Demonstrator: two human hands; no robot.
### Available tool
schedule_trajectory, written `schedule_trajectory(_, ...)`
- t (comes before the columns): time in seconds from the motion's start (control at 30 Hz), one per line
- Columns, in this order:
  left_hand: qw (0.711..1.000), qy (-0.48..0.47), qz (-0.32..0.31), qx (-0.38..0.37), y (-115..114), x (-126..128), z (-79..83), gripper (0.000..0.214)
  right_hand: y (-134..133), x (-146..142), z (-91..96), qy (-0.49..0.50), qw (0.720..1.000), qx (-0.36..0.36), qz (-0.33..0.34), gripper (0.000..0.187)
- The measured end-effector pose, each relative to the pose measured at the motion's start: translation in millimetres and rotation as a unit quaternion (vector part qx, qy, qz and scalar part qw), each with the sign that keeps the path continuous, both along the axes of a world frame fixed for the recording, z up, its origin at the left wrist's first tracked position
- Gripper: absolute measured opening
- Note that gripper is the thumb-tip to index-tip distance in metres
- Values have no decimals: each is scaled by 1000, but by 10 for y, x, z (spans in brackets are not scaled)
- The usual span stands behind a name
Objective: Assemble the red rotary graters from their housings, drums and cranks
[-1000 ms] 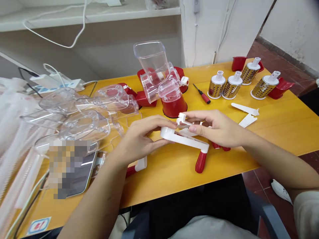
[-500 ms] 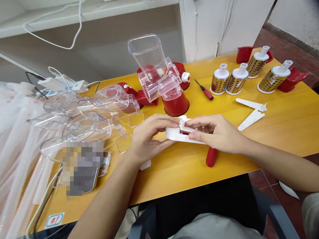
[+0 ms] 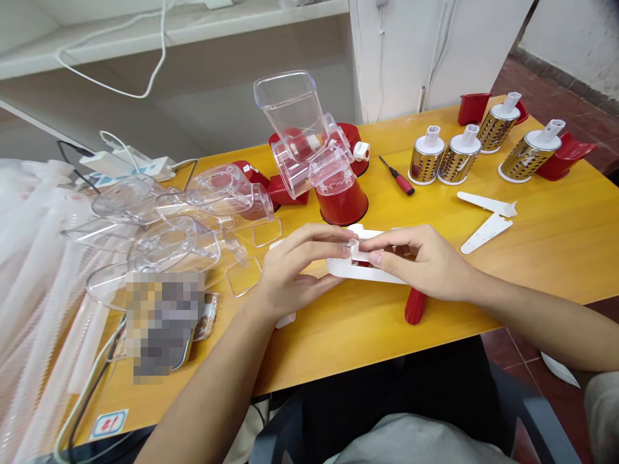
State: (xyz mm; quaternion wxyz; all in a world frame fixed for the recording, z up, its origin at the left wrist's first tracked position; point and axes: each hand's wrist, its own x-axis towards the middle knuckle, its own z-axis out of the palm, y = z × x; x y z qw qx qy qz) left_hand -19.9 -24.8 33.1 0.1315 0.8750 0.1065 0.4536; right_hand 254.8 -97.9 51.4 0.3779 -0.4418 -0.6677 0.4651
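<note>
Both my hands meet over the front middle of the yellow table. My left hand pinches the round end of a white crank arm, thumb beneath and fingers on top. My right hand is closed over the crank arm's far part and presses a small white piece against it. The crank's red knob sticks out below my right hand, toward the table's front edge. Another white part peeks out under my left wrist.
A red-based grater with a clear hopper stands behind my hands. Clear plastic housings pile at the left. Several steel drum blades, a red screwdriver and two white flat arms lie at the right. Red holders sit at the far right.
The crank arm has shifted slightly right and lower toward the table, my right hand has closed further over it, and the small white piece now sits against the crank's end.
</note>
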Motion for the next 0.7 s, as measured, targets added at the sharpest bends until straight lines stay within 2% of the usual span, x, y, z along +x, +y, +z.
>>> schedule_trajectory(0.13,1000,-2,-4,6,8,10,17,26,-13,7,-21,-36,988,147,-30,34)
schedule_trajectory(0.3,1000,-16,3,-3,0,9,5,25,-5,-3,-112,-62,945,318,-37,33)
schedule_trajectory(0.5,1000,-10,11,-1,-23,-12,-30,26,8,-9,-138,-71,920,384,-33,32)
schedule_trajectory(0.7,1000,-3,-2,-13,-27,-35,-37,25,6,19,-152,-87,921,378,-28,32)
